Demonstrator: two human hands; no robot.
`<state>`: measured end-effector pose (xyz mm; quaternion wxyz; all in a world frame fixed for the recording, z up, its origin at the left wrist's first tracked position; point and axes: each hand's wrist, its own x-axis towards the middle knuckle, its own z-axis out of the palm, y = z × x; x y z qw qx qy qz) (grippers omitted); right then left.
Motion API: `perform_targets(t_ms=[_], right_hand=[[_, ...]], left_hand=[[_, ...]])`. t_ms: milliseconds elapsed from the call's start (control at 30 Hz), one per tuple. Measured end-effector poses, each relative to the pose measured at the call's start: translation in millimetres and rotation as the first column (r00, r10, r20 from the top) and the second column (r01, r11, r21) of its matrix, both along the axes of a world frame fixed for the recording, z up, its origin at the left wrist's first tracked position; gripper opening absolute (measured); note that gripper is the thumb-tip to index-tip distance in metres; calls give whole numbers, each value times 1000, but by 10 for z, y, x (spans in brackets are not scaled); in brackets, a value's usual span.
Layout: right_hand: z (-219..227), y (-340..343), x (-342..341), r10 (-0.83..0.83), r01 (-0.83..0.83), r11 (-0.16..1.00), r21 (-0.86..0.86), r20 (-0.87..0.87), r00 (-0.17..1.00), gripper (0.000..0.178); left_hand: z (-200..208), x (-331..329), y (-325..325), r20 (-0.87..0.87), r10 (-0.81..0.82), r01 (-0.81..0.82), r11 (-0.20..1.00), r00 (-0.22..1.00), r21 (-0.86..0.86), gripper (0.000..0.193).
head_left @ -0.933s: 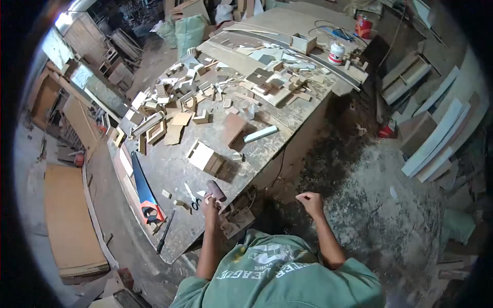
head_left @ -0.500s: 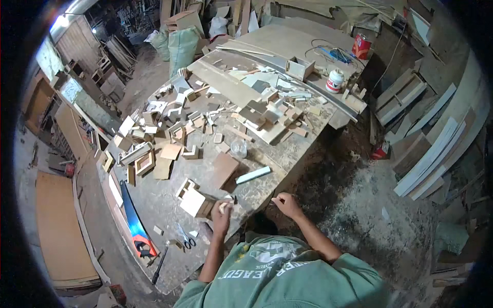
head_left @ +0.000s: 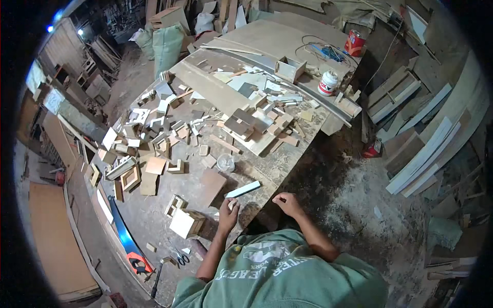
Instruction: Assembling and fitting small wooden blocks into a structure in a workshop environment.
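Near the table's front edge, my left hand (head_left: pixel 228 215) is closed around something small and pale that I cannot make out. My right hand (head_left: pixel 289 204) hovers by the same edge, thumb and fingers pinched together; anything between them is too small to see. A white-faced wooden strip (head_left: pixel 243 189) lies just beyond my left hand. Beside it rests a flat brown board piece (head_left: pixel 211 186). To the left of that hand stands a small wooden box (head_left: pixel 186 224) with a white top, against a small wooden frame (head_left: pixel 175 205). A clear plastic cup (head_left: pixel 225 162) sits farther back.
A handsaw (head_left: pixel 123 231), scissors (head_left: pixel 182 257) and a hammer (head_left: pixel 158 277) lie at the table's left front. Wood offcuts (head_left: pixel 149 138) cover the middle and far side. A white tub (head_left: pixel 328 83) and a red can (head_left: pixel 354 43) stand at the back right.
My view has shifted, so the table contents appear lower and farther left. My left hand has moved right and forward, closer to the white-faced strip. The right hand keeps its pinch.
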<state>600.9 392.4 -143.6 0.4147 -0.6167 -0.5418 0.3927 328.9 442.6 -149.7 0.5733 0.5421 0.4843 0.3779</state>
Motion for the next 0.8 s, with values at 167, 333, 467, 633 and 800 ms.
perform_targets(t_ms=[167, 333, 467, 633, 800], right_hand=[[-216, 208, 68, -25, 23, 996, -81, -28, 999, 24], [-132, 470, 189, 94, -94, 996, 3, 66, 993, 28], [13, 635, 312, 114, -114, 993, 33, 15, 993, 26], [219, 787, 603, 120, -120, 993, 10, -44, 992, 17], [126, 928, 1014, 61, -56, 997, 59, -84, 995, 20]], left_hand=[[-109, 109, 26, -35, 31, -32, 999, 999, -31, 15], [15, 355, 100, -118, 28, -16, 995, 993, 99, 10], [222, 607, 184, -137, 10, -6, 999, 991, 35, 13], [90, 879, 351, -20, 30, -28, 995, 999, 96, 16], [159, 1154, 546, -28, -32, 30, 997, 999, -70, 20]])
